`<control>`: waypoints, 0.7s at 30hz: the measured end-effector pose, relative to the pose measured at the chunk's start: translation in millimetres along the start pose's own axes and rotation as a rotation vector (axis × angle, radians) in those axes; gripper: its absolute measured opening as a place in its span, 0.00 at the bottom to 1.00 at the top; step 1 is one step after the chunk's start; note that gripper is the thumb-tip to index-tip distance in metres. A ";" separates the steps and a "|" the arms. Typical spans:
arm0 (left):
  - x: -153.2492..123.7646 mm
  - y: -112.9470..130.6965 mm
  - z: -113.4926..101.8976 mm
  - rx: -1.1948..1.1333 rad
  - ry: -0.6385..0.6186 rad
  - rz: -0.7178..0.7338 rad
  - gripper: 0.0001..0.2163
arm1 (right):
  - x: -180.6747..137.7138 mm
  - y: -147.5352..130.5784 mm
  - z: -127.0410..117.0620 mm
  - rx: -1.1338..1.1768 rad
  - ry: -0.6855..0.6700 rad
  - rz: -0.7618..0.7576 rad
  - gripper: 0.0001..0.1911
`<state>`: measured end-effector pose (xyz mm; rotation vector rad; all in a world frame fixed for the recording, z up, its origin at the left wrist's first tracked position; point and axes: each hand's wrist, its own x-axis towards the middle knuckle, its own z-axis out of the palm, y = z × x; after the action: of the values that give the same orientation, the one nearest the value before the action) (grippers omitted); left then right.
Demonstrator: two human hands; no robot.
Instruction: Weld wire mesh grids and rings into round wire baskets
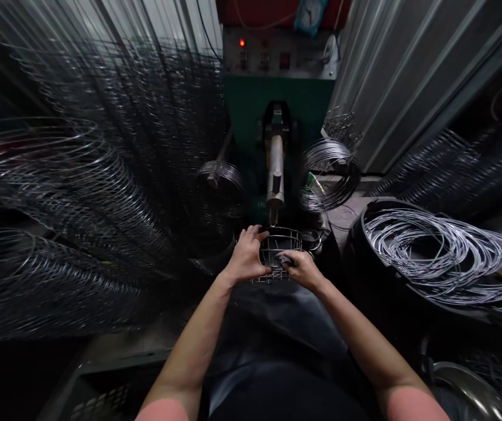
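Observation:
A small round wire basket [294, 233] is held below the metal arm [276, 158] of a green machine. My left hand [246, 254] is closed round the basket's left side, with the fingers over its rim and the thumb lower down. My right hand [302, 268] is at the front right of the basket, fingers curled round a small dark object [285, 259] whose kind I cannot make out. The tip of the machine's arm points down close to the basket's far rim; I cannot tell whether they touch.
Tall stacks of wire rings [114, 199] crowd the left. Wire coils [327, 172] hang beside the machine [251, 96]. A black tub [358, 234] of loose wire rings [435, 251] stands at right. A metal bowl [466, 380] and a crate [102, 380] lie low down.

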<state>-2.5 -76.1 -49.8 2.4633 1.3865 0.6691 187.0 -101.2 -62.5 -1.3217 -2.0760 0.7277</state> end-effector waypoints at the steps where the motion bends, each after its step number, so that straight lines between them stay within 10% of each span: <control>1: 0.2 -2.0 -0.1 -0.019 -0.001 -0.005 0.40 | -0.8 2.1 -1.9 0.037 -0.028 -0.064 0.09; 21: 3.4 -24.0 13.7 -0.158 0.042 -0.025 0.39 | 4.0 12.5 4.2 -0.115 -0.079 -0.223 0.16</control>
<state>-12.0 -60.4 -70.7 2.3179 1.3229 0.7963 190.3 -93.6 -73.5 -1.1121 -2.3127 0.5800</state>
